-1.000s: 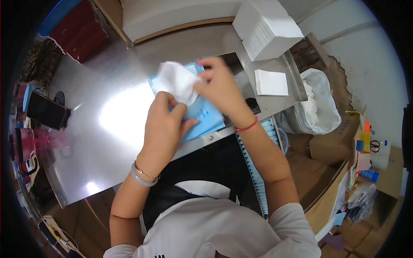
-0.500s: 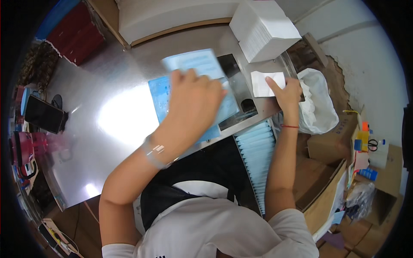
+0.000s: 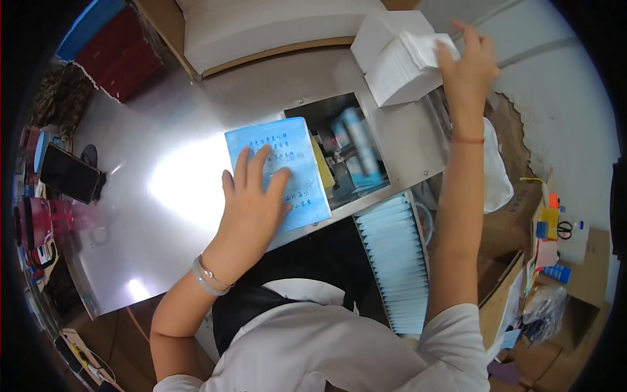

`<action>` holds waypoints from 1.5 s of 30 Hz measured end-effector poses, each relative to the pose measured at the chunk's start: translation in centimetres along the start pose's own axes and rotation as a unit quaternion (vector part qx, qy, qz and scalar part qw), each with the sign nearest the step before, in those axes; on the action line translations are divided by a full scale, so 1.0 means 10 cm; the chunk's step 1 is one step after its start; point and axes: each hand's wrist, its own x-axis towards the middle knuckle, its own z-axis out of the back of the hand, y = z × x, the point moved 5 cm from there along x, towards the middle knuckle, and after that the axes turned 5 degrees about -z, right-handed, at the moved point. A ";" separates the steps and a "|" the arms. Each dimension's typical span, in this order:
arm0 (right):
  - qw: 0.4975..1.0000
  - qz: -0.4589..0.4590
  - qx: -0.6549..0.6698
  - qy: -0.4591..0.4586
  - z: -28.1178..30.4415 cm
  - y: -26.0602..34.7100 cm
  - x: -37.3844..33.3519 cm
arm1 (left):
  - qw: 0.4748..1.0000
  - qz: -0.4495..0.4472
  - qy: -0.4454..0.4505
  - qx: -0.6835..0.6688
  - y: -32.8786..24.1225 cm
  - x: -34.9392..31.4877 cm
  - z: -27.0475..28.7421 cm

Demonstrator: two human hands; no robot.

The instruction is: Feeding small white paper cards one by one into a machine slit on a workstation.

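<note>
My left hand lies with fingers spread on a blue printed sheet or packet on the metal table, beside a dark rectangular opening. Inside that opening, a light blue and white piece is blurred by motion, and a yellow part shows at its left. At the far right my right hand reaches over a tall stack of folded white papers. Its thumb touches the top papers, and its fingers are stretched apart.
A slanted row of light blue folded pieces runs below the table edge. A white bag hangs right of the table, near cardboard boxes. A phone stands at the left, with a pink container nearby.
My right hand has moved up from a white paper near the opening to the stack. My left hand has come down from a light blue piece over the opening onto the blue sheet.
</note>
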 end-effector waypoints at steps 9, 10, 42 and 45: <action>0.996 0.037 -0.065 0.058 -0.18 0.36 -0.30 | 0.993 0.059 -0.056 -0.083 0.01 -0.30 -0.10; 0.996 0.041 -0.055 0.057 -0.17 0.30 -0.29 | 0.994 0.047 -0.065 -0.076 -0.01 -0.30 -0.08; 0.924 0.190 0.154 0.292 -0.14 1.96 -1.90 | 0.983 0.108 -0.132 -0.068 0.18 -0.47 0.00; 0.880 0.175 0.284 0.339 -0.05 1.94 -1.53 | 0.990 0.038 -0.133 -0.037 -0.03 -0.47 0.01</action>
